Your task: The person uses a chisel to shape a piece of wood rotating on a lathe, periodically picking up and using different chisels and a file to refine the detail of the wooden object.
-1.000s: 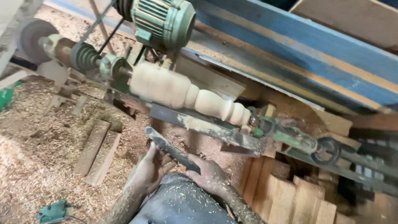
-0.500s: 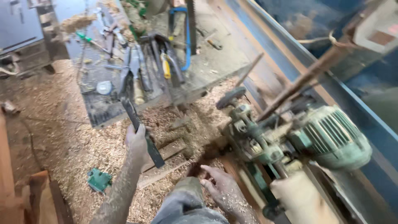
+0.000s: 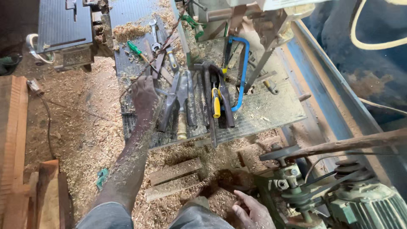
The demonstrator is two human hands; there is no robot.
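Note:
My left hand (image 3: 144, 94) is stretched out over a metal tool plate (image 3: 275, 111), knuckles up and fingers curled down among the tools. A long dark chisel (image 3: 168, 106) lies just right of it, touching or nearly touching the fingers; whether the hand grips anything is hidden. Beside that lie a wooden-handled chisel (image 3: 182, 112), a yellow-handled tool (image 3: 216, 104) and a blue hacksaw (image 3: 241, 72). My right hand (image 3: 253, 210) rests low by my knee with its fingers spread and nothing in it, next to the lathe's green motor (image 3: 364, 203).
Sawdust covers the floor. Two short boards (image 3: 174, 178) lie below the plate. A green screwdriver (image 3: 135, 48) and a spanner (image 3: 155, 36) sit at the plate's far end. A grey machine table (image 3: 63, 25) stands at the top left, stacked planks (image 3: 17, 135) at left.
My view has swung from the lathe to the tool plate. My left hand carried the long dark chisel away from the lathe and has reached the plate. My right hand stayed low.

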